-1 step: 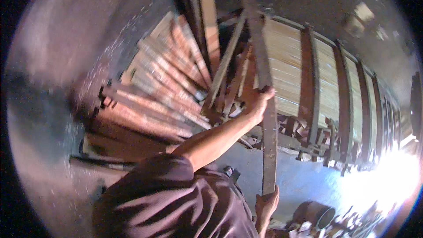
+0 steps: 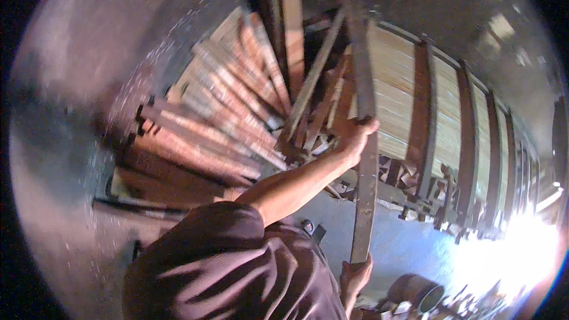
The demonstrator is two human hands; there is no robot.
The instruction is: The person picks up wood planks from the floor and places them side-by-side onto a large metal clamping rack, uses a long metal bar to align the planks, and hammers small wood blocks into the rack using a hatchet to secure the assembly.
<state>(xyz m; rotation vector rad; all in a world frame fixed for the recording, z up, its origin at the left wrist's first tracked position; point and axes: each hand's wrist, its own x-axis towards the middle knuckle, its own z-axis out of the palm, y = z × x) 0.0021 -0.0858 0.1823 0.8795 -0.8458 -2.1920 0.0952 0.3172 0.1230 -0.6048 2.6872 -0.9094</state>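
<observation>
A long, flat, dark brown bar [image 2: 365, 184] runs from close to my body up toward the rack; whether it is metal or wood I cannot tell. Around its middle, my left hand [image 2: 357, 137] is closed on it, with the arm stretched out. My right hand [image 2: 355, 275] grips the near end, low in the picture. The bar's far end [image 2: 354, 6] overlaps the left end of a long rack [image 2: 423, 106], where pale wood panels [image 2: 391, 83] lie between dark crossbars. Whether that far end touches the rack is not plain.
Left of the rack, reddish wooden boards [image 2: 207, 101] are fanned out in a stack. Tall planks [image 2: 293, 29] stand behind them. Wood scraps [image 2: 409, 172] lie along the rack's near side. A dark bucket-like cylinder [image 2: 418, 293] sits among scraps at lower right, below a bright glare.
Most of the scene has shifted slightly right in the picture. The bar's far end appears a little farther right, its near end almost unmoved. Both hands keep their grip.
</observation>
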